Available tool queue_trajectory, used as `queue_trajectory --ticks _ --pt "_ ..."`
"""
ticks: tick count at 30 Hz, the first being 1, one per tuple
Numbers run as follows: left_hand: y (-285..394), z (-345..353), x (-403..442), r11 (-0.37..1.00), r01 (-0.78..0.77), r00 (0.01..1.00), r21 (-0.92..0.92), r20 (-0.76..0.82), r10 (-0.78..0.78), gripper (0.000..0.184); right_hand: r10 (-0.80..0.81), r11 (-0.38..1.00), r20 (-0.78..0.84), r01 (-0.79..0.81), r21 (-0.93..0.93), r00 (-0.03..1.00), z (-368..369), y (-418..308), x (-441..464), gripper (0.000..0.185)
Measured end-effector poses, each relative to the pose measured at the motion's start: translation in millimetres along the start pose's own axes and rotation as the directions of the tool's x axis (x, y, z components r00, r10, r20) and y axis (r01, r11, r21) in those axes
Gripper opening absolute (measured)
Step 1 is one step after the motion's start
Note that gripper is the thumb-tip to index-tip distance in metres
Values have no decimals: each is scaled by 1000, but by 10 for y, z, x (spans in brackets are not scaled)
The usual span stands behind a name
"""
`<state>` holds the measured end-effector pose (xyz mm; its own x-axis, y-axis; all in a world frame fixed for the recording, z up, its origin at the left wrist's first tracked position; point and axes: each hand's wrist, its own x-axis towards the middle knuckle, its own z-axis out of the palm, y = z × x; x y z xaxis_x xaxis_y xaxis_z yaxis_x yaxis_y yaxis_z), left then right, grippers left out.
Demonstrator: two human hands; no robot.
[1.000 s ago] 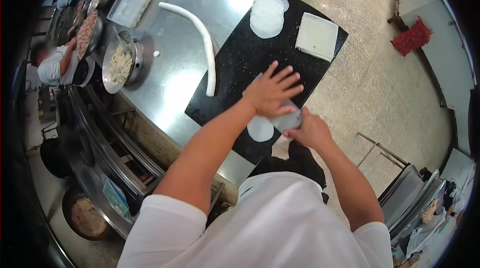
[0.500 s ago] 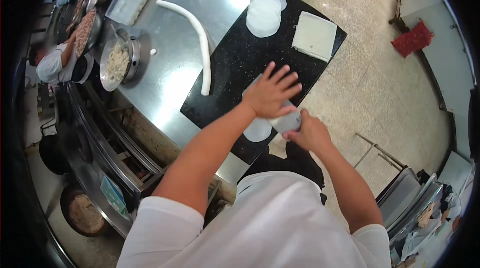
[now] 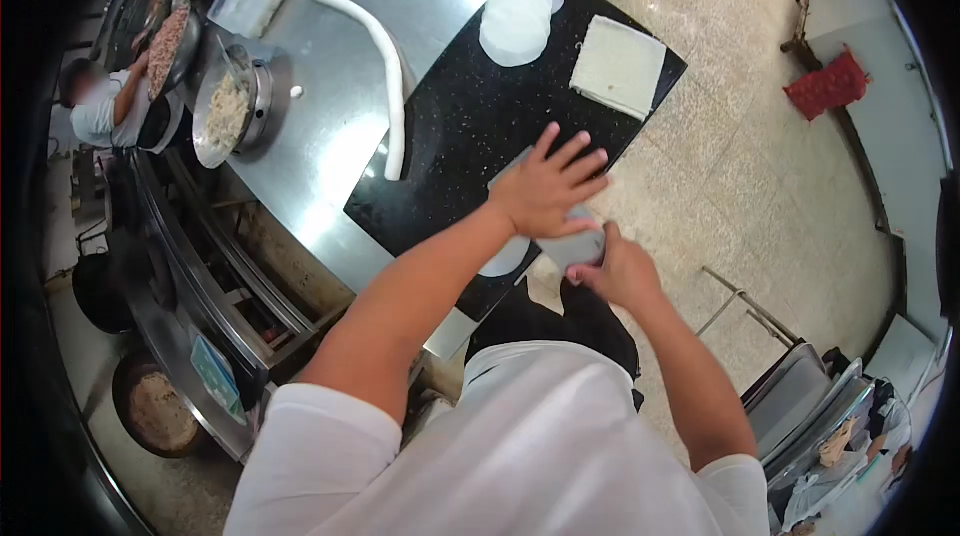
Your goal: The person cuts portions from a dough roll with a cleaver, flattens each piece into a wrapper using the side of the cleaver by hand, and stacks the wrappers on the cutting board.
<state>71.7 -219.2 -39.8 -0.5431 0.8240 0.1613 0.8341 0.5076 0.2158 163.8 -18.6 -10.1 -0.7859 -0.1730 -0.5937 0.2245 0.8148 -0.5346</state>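
My left hand (image 3: 545,194) lies flat with its fingers spread on top of a broad, flat metal blade, which looks like a cleaver (image 3: 575,244). At its near end, my right hand (image 3: 622,268) is closed round the cleaver, whose handle is hidden in the grip. A thin, round white dough wrapper (image 3: 508,258) lies beside the blade on the black board (image 3: 440,136), partly covered by my left wrist. Whatever is under the blade cannot be seen. Farther up the board is an overlapping pile of round dough wrappers (image 3: 515,26).
A folded white cloth (image 3: 620,66) sits at the board's right edge. A long dough rope (image 3: 385,56) curves across the steel table (image 3: 330,106) onto the board. Leftward stand a bowl of pale filling (image 3: 228,116) and a co-worker (image 3: 105,106) handling a pan of minced meat (image 3: 170,46).
The view has shifted slightly, so the table's things appear a little farther left. Both hands keep their hold on the cleaver, and more of the blade shows between them.
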Motion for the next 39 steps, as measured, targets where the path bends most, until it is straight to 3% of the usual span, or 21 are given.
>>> queue_trajectory --ticks 3,7,10,13,15,19,22,23,24,25,26,27,28,29,30,31,32,33,34,36,39 --pt "-135 -93 -13 996 87 996 -10 -37 -87 71 -49 998 -14 50 41 999 4 -138 -58 64" --pt "309 -187 -716 990 119 985 -78 131 -108 79 -124 978 105 104 181 987 591 -26 -422 65" --pt "310 -73 -877 971 51 994 -234 109 -26 80 -30 998 184 19 64 983 622 -184 -437 66" --pt "134 -121 -618 999 48 988 9 147 -49 75 53 998 85 -49 -43 995 311 -286 -219 68" --pt "-43 -86 -458 997 77 997 -15 -28 -77 75 -6 994 43 11 -110 999 69 -325 -14 66" --pt "-320 -143 -213 998 46 984 37 -176 -39 73 -58 979 -136 30 -201 989 -79 -443 74 63" --pt "-325 -291 -131 987 156 860 36 -496 -118 67 -24 995 -287 -5 -103 958 178 -345 -86 64" --pt "-237 -343 -166 987 162 857 12 -497 -134 67 -11 993 -274 -21 -114 962 363 -248 -235 64" --pt "-171 -461 -194 925 338 902 -177 -219 -371 69 36 998 -287 -51 -46 957 575 -137 -432 68" --pt "-127 -602 -239 794 532 844 -294 102 -527 71 73 997 -301 -70 20 951 739 -75 -647 72" --pt "-52 -758 -328 713 629 768 -309 388 -509 84 137 991 -229 -133 33 964 861 -45 -920 72" --pt "3 -598 -456 782 591 746 -197 504 -436 85 194 981 -162 -190 41 967 945 -27 -1176 72" --pt "85 -697 -567 753 591 717 -291 616 -325 85 187 982 -119 -188 5 975 1007 -11 -1421 66" --pt "158 -724 -683 682 643 712 -348 601 -364 80 191 981 -81 -193 -25 978 1031 7 -1589 60" --pt "233 -645 -836 597 677 735 -430 446 -512 60 187 981 -102 -190 -29 977 962 -13 -1631 60" --pt "294 -542 -1009 519 707 688 -481 297 -662 42 189 982 -121 -190 4 975 861 -62 -1671 54" --pt "314 -380 -1117 504 669 688 -546 196 -699 36 200 980 -113 -196 41 973 832 -70 -1728 48" --pt "341 -329 -1161 495 622 677 -607 98 -730 32 176 984 -158 -169 56 972 756 -50 -1619 45" --pt "366 -301 -1186 502 618 685 -605 100 -722 32 152 988 -204 -141 69 967 615 -46 -1392 41" --pt "403 -253 -1201 494 580 642 -648 -10 -767 32 8 1000 -286 -16 -26 958 381 -102 -899 40" --pt "503 -332 -1209 494 591 620 -638 -34 -784 32 -52 998 -254 43 -42 966 315 -378 -273 39"
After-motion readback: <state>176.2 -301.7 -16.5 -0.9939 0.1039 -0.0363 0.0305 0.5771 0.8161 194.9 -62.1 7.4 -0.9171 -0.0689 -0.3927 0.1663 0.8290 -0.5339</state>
